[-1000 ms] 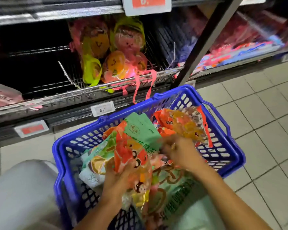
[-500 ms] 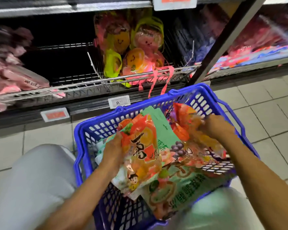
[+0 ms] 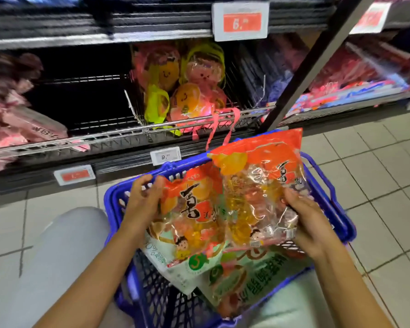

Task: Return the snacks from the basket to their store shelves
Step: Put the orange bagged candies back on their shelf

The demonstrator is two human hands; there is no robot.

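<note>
Two orange snack bags (image 3: 234, 200) hide most of the green packs (image 3: 244, 275) in the blue basket (image 3: 118, 209), whose near wall is cut off below, while the right-hand shelf goods (image 3: 355, 79) are blurred.

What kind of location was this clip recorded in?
Most likely a supermarket or grocery aisle. Wire shelves carry packaged goods, price tags are clipped to the shelf edges, and a blue shopping basket full of snack bags sits on the tiled floor.
</note>
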